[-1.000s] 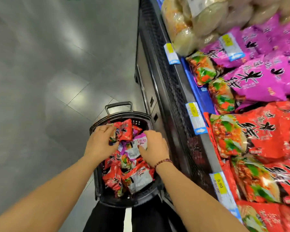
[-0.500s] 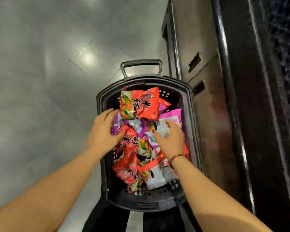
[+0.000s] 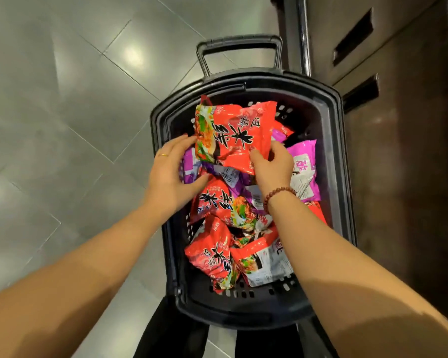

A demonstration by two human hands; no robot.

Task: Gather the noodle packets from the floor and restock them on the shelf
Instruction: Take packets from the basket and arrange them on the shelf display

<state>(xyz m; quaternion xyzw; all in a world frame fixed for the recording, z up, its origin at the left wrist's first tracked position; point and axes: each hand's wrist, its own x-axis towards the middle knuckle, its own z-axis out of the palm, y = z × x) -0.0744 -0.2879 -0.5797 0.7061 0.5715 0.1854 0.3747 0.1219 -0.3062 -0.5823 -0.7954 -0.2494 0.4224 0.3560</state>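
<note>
— Your right hand (image 3: 272, 166) has the top red packet (image 3: 233, 135). Your thumb sits on the front of its near edge. Your other fingers curl behind it, so you are pinching it.

— And your left hand (image 3: 171, 174) is flat and loose. Your fingers are stretched out and close together. Their tips touch the left edge of that same packet. Your thumb sticks out away from them, over the packets below.

— That red packet is on top of the heap, tilted, at the far end of the black basket (image 3: 336, 151).

— Under it, the basket has lots of noodle packets (image 3: 217, 202) in a messy pile. Most are red, and some are purple.

— One purple packet (image 3: 304, 166) lies by the right wall, just beside your right hand. Its white back faces up.

— Two more red ones lie at the near end, between your arms.

— You have a bead bracelet (image 3: 277, 193) on your right wrist. You have a gold ring (image 3: 163, 155) on a left finger.

— The basket stands on the shiny grey floor (image 3: 62, 125). Its handle (image 3: 239, 43) is at the far end.

— On your right, just beside the basket, is a dark brown cabinet (image 3: 411, 151) with two slots in it.
</note>
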